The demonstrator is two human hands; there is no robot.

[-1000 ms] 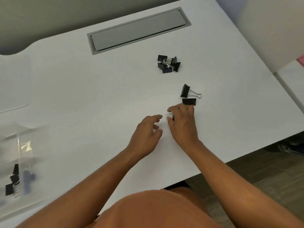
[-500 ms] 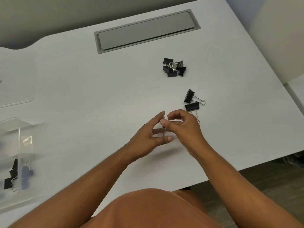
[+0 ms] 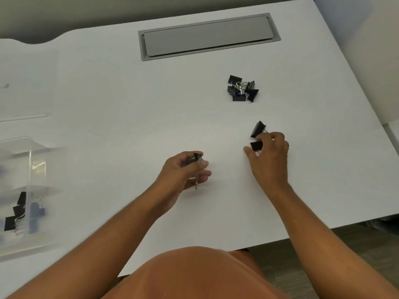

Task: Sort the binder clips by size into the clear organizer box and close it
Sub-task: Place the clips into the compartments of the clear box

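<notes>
Pinching one binder clip (image 3: 197,158), left hand (image 3: 183,171); right hand (image 3: 268,156) fingers half-hide another clip (image 3: 256,145), grip unclear.

I'm at what looks like an office workstation: a broad white bench (image 3: 108,104) with a curved cutout along its far edge, and a grey cable-access hatch (image 3: 208,36) set flush into the top. Black binder clips (image 3: 243,89) lie in a little heap in front of me, ordinary stationery. Below the near edge I see wood-look flooring (image 3: 349,244), and pale walls close in on the right.
</notes>
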